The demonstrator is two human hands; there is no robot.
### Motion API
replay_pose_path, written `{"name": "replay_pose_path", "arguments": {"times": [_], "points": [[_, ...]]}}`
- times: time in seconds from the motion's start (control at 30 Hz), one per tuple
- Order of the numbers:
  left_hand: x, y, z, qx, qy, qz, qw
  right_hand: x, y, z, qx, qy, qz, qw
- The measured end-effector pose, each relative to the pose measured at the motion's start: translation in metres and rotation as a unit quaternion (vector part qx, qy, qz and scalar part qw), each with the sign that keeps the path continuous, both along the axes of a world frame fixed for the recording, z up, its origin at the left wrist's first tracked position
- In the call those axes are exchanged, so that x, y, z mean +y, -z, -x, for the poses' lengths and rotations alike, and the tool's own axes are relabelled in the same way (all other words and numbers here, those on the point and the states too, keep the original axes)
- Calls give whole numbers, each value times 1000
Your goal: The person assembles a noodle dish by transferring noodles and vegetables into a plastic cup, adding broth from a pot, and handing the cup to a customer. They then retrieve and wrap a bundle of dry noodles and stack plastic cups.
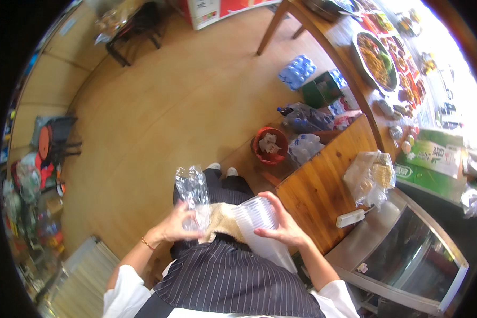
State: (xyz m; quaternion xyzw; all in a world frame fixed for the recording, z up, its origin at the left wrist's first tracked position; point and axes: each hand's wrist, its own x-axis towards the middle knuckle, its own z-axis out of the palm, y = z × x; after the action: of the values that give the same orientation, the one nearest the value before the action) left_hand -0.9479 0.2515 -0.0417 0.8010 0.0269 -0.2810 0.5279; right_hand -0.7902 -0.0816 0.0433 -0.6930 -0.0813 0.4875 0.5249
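Note:
My right hand [280, 222] grips a long nested stack of clear plastic containers [258, 220], which slants down against my striped apron [238, 278]. In my left hand [179, 223] is a crumpled clear plastic bag [192, 187]; its lower part lies between thumb and fingers, and its upper part stands out over my legs. The left fingers are slightly blurred. A beige cloth [222, 216] lies across my lap between the two hands, behind the containers.
A wooden table [318, 190] at my right bears a bagged food item [371, 175] and a white power strip [350, 218]. Beyond its edge are a red-lined bin [269, 145] and packs of bottles [297, 71]. A glass-fronted cabinet [413, 254] stands at lower right.

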Motion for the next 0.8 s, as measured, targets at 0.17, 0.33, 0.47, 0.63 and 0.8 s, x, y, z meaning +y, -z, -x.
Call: {"name": "replay_pose_path", "arguments": {"times": [0.17,0.33,0.47,0.63,0.8], "points": [[8,73,-101,181,158,112,964,-25,32,44,65,107,0,992],[-95,311,-254,293,-8,258,921,-36,103,132,210,228,58,949],[-234,486,-342,327,1,187,926,-28,166,205,220,278,5,935],[-328,615,-350,-244,201,-291,903,-37,233,231,295,315,70,899],[-355,711,-371,-252,308,-336,853,-47,275,227,323,329,115,880]]}}
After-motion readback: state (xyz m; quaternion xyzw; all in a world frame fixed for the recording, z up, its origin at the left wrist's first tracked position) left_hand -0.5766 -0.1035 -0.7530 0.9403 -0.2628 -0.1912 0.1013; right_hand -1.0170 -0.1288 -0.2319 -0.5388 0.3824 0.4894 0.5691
